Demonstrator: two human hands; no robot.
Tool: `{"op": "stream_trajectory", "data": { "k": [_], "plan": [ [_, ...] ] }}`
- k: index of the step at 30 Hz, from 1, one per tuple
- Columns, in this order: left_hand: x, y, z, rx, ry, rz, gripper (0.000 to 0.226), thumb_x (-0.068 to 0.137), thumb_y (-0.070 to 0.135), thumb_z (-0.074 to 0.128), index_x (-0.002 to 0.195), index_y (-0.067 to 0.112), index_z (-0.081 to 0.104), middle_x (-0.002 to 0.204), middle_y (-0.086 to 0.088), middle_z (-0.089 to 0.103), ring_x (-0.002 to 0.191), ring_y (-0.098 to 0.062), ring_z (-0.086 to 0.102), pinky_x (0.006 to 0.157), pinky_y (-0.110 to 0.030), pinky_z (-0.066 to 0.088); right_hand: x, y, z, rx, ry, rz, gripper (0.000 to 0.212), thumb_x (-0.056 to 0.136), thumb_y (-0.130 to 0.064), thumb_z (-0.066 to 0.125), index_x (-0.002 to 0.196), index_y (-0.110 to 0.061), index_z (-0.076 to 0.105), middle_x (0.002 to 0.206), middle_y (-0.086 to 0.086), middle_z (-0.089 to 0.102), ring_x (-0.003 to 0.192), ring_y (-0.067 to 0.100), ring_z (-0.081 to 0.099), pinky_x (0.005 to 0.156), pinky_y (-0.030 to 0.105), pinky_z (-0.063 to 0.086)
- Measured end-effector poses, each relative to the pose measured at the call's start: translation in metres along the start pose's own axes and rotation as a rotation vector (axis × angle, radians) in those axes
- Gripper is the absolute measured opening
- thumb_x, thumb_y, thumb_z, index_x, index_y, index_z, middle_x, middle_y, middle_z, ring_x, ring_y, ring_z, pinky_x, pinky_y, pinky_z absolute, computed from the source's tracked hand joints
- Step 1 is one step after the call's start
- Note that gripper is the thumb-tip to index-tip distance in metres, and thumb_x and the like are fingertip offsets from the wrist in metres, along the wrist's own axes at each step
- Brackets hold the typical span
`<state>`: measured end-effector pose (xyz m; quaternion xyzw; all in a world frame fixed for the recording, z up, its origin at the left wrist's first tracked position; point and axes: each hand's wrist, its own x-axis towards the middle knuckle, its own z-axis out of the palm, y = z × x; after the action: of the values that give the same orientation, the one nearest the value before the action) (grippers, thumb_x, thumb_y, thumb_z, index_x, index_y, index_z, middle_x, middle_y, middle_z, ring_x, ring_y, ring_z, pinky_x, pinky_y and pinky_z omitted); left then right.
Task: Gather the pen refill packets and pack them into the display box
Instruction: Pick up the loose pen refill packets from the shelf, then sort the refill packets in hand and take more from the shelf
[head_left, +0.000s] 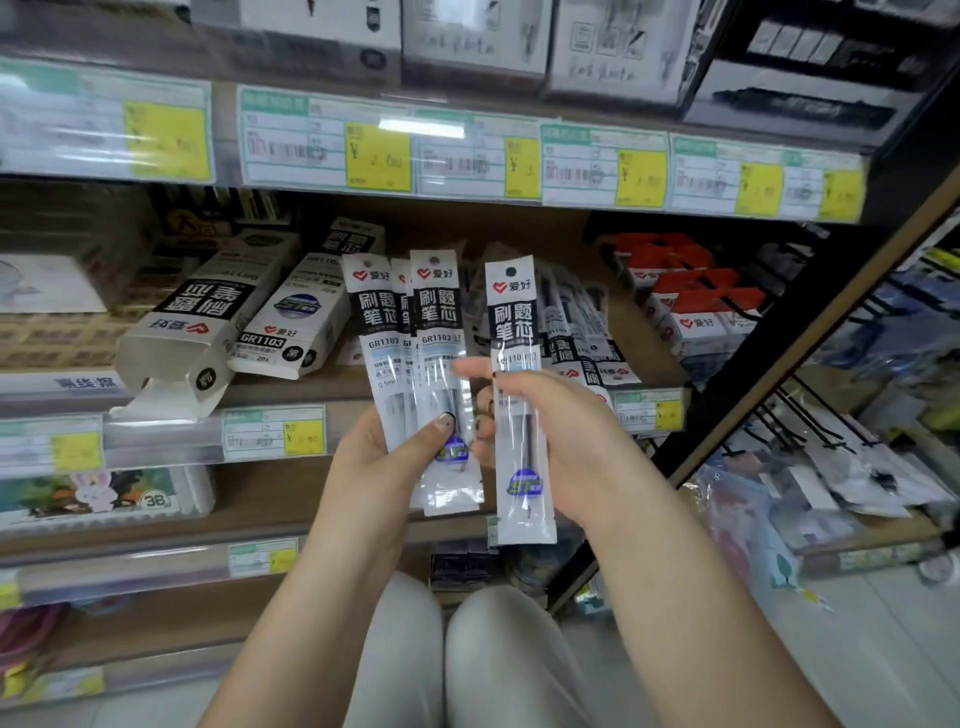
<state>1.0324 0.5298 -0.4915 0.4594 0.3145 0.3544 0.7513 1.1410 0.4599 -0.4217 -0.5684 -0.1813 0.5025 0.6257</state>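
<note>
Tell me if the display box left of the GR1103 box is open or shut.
Open: the display box lies tipped, its end flap hanging out over the shelf edge.

Forearms (311, 597) bare to the frame edge. Left hand (384, 457) and right hand (550, 431): fingernails (445, 422) short, dark polish. Pale grey-white trousers (498, 654) over both knees, near centre; smooth fabric.

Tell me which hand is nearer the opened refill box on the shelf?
Left. The left hand is below-right of the opened refill box; the right hand is farther right.
</note>
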Motion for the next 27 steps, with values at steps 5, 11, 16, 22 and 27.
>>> {"op": "stream_trajectory", "data": {
  "k": [5, 11, 16, 22, 27],
  "plan": [
    [0.002, 0.005, -0.009, 0.053, 0.057, -0.018, 0.019, 0.086, 0.006, 0.062, 0.104, 0.011, 0.067, 0.095, -0.013, 0.074, 0.088, -0.032, 0.07, 0.081, -0.049, 0.055, 0.032, -0.036, 0.006, -0.154, 0.147, -0.057, 0.02, 0.094, -0.001, 0.043, 0.106, -0.002, 0.059, 0.067, 0.009, 0.05, 0.054, 0.016, 0.053, 0.049, 0.026, 0.055],
    [-0.001, 0.017, -0.023, 0.083, 0.066, -0.016, 0.02, 0.087, 0.004, 0.06, 0.105, 0.012, 0.065, 0.094, -0.014, 0.073, 0.087, -0.031, 0.071, 0.074, -0.042, 0.055, 0.122, -0.065, 0.0, -1.213, 0.332, -0.15, 0.021, 0.094, -0.007, 0.04, 0.112, -0.002, 0.051, 0.111, 0.021, 0.061, 0.094, 0.03, 0.061, 0.069, 0.03, 0.047],
    [-0.001, 0.029, -0.034, 0.09, 0.07, 0.014, 0.023, 0.089, 0.002, 0.058, 0.107, 0.015, 0.064, 0.096, -0.009, 0.074, 0.086, -0.027, 0.071, 0.068, -0.035, 0.055, 0.13, -0.049, 0.011, -1.718, 0.44, -0.36, 0.054, 0.096, -0.011, 0.043, 0.145, -0.01, 0.022, 0.134, 0.019, 0.047, 0.112, 0.033, 0.054, 0.072, 0.03, 0.039],
    [0.0, 0.036, -0.032, 0.053, 0.005, 0.009, 0.024, 0.087, 0.003, 0.06, 0.107, 0.014, 0.065, 0.09, -0.01, 0.074, 0.077, -0.023, 0.071, 0.061, -0.031, 0.054, 0.08, -0.026, 0.038, -0.666, 0.15, -0.343, 0.063, 0.083, -0.062, 0.052, 0.133, -0.024, 0.048, 0.128, 0.005, 0.059, 0.113, 0.026, 0.058, 0.096, 0.039, 0.045],
    [-0.005, 0.041, -0.027, 0.103, -0.133, -0.067, 0.017, 0.083, 0.003, 0.065, 0.091, 0.016, 0.071, 0.086, -0.012, 0.074, 0.073, -0.023, 0.071, 0.059, -0.029, 0.054, 0.048, 0.005, 0.05, -0.037, -0.326, 0.065, 0.03, 0.082, -0.024, 0.062, 0.105, -0.005, 0.066, 0.101, 0.014, 0.071, 0.093, 0.023, 0.068, 0.084, 0.04, 0.055]
  ]
}}
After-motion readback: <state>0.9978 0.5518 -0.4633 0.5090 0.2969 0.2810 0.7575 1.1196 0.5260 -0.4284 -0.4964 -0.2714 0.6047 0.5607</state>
